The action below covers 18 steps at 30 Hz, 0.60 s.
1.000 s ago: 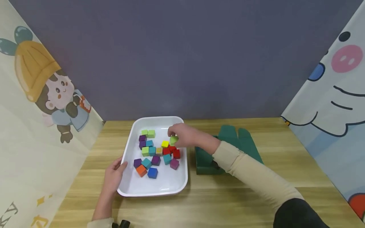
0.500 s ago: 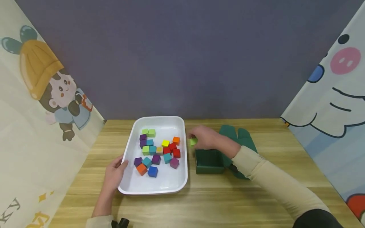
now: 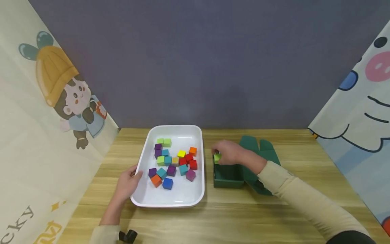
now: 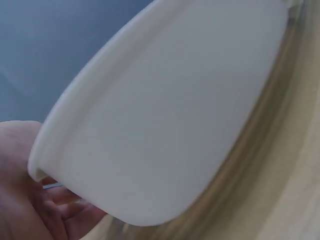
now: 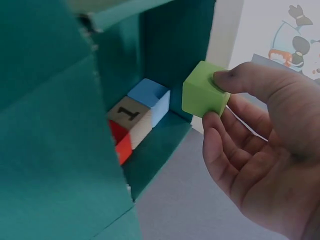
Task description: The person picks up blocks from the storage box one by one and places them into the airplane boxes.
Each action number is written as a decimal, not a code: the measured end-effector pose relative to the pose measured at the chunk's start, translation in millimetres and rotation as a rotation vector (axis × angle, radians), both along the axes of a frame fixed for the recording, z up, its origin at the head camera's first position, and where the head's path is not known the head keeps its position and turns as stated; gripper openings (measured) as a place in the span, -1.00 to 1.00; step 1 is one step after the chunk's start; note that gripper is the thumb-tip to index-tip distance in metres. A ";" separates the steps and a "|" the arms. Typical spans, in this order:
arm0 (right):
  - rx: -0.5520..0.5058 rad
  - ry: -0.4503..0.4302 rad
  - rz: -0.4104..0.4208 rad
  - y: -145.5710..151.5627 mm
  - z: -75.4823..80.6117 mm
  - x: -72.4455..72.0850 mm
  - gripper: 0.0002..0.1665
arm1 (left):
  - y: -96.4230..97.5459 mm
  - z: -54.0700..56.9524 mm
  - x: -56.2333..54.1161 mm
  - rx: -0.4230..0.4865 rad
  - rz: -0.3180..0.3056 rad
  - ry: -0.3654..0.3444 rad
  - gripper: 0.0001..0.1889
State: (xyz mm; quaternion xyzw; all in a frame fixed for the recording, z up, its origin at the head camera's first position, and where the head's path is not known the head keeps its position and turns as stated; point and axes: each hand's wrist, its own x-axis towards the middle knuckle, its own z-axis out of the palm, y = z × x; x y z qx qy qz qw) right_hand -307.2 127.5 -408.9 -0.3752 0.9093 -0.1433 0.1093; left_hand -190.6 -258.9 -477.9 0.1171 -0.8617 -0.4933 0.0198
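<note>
right hand (image 3: 229,152), fingers pinching lime cube (image 3: 217,158) at eleven o'clock of green box (image 3: 228,184), left hand (image 3: 129,181), fingers gripping white tray (image 3: 182,196) at eight o'clock

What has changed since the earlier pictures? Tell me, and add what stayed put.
The right hand has carried the lime-green cube rightward from over the white tray to the far left corner of the green box, pinching it throughout. An orange cube now shows where that hand was. The left hand still grips the tray's left rim; the other visible tray cubes kept their arrangement.
</note>
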 end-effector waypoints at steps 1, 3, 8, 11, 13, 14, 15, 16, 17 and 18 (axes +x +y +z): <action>0.000 -0.003 0.006 0.7 -1.0 -0.4 -0.67 | -2.0 0.2 -1.0 0.019 -0.019 -0.008 -0.51; 0.004 -0.010 0.010 1.6 -2.3 -1.3 -0.66 | -6.5 1.2 -5.0 0.048 -0.060 -0.023 -0.48; 0.031 -0.025 -0.005 -0.7 -7.8 -1.4 -0.64 | -19.0 4.1 -14.7 0.117 -0.129 -0.061 -0.42; 0.043 -0.030 -0.022 -2.4 -11.7 -1.6 -0.65 | -21.7 5.7 -21.7 0.099 -0.146 -0.072 -0.40; 0.046 -0.030 -0.028 -3.4 -14.1 -1.5 -0.63 | -21.4 6.3 -26.1 0.073 -0.151 -0.080 -0.39; 0.043 -0.028 -0.031 -3.8 -15.4 -1.4 -0.62 | -20.8 6.5 -28.4 0.055 -0.153 -0.084 -0.38; 0.041 -0.027 -0.035 -4.0 -16.6 -1.3 -0.61 | -20.1 6.3 -30.7 0.038 -0.157 -0.088 -0.37; 0.041 -0.024 -0.039 -4.2 -17.8 -1.3 -0.60 | -19.0 6.1 -32.7 0.028 -0.161 -0.093 -0.38; 0.039 -0.021 -0.044 -4.3 -18.7 -1.2 -0.59 | -17.9 5.6 -34.7 0.020 -0.161 -0.093 -0.39; 0.040 -0.020 -0.051 -4.6 -19.4 -1.0 -0.58 | -16.8 4.7 -36.6 0.003 -0.157 -0.090 -0.40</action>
